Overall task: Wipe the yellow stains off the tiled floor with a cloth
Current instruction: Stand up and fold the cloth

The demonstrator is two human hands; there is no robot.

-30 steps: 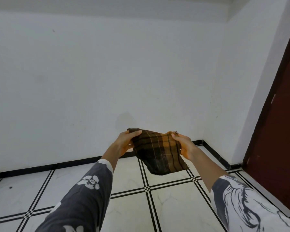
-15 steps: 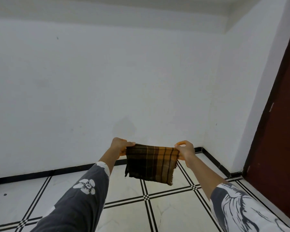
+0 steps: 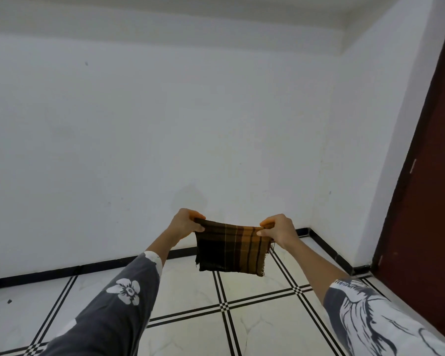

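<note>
A: Status on the wipe?

B: Not started, by my read. Nearest: grey flower-print left sleeve [image 3: 108,309] and white-and-grey right sleeve [image 3: 370,319], both arms stretched forward above the tiled floor [image 3: 190,286]. White tiles, black line borders. No yellow stain I can make out on the tiles in view. One small dark speck [image 3: 9,301] far left.

A: Cloth?

B: Brown-and-orange plaid cloth [image 3: 231,249], up in the air, well clear of the floor. It hangs as a rough square with a frayed lower edge. Can't tell if it's folded double.

A: Grips?

B: Left hand [image 3: 184,223]: grip closed, thumb and fingers pinching the top left corner. Right hand [image 3: 278,228]: same on the top right corner. Top edge is taut between them.

A: Behind that?

B: Black skirting [image 3: 88,268], plain white wall [image 3: 165,124] with a faint patch above the hands, dark red door [image 3: 434,201] on the right.

A: Remaining work?

B: All of it, I'd judge. Only done: cloth is in hand and spread. Left: find the stains, bring the cloth down onto the tile, rub. The view is mostly wall, so the stains are likely out of frame.
</note>
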